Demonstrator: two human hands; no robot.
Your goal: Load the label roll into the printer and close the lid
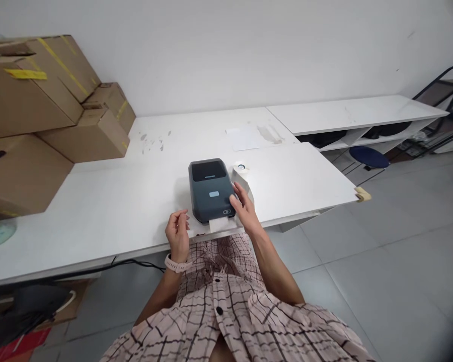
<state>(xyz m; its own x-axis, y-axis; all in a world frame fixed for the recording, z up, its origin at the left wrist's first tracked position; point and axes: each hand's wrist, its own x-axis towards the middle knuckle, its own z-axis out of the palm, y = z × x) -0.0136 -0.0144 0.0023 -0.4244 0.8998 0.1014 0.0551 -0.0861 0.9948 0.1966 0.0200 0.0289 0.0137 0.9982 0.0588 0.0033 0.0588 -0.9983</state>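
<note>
A dark grey label printer (213, 193) lies on the white table close to its front edge. From its front slot a white paper label (219, 224) sticks out. My right hand (245, 207) rests against the printer's right side near the front corner, thumb at the top edge and fingers stretched out. Left of the printer's front corner is my left hand (178, 229), its fingers loosely curled, with nothing visible in them. Behind my right hand a roll of white label paper (241, 169) lies beside the printer, its strip partly hidden by that hand.
Cardboard boxes (33, 95) are stacked on the table's left end. A sheet of paper (245, 138) lies toward the back. Black cables (136, 262) hang under the front edge. A blue stool (369, 157) stands at the right by the shelves.
</note>
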